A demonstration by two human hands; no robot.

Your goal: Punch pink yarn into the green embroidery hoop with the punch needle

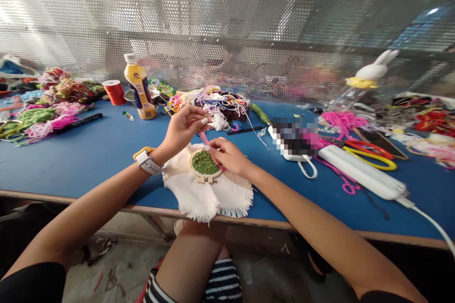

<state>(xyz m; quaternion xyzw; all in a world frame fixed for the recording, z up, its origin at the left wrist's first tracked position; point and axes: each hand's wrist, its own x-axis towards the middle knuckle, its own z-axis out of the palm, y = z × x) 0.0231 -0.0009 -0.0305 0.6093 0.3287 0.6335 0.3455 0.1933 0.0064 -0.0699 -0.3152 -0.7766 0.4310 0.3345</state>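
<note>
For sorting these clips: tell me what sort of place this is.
Probably a craft or embroidery workshop bench. Heaps of coloured yarn cover the blue worktable, an embroidery hoop filled with green stitching lies on white cloth, and a perforated metal screen backs the table.

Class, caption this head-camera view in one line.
Two hands work a pink tool over a green-filled wooden embroidery hoop.

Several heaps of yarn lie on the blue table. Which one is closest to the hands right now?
The mixed white, dark and multicoloured heap just behind the left hand. The green-and-pink heap lies far left, and the pink yarn lies off to the right, beyond the right hand.
</note>
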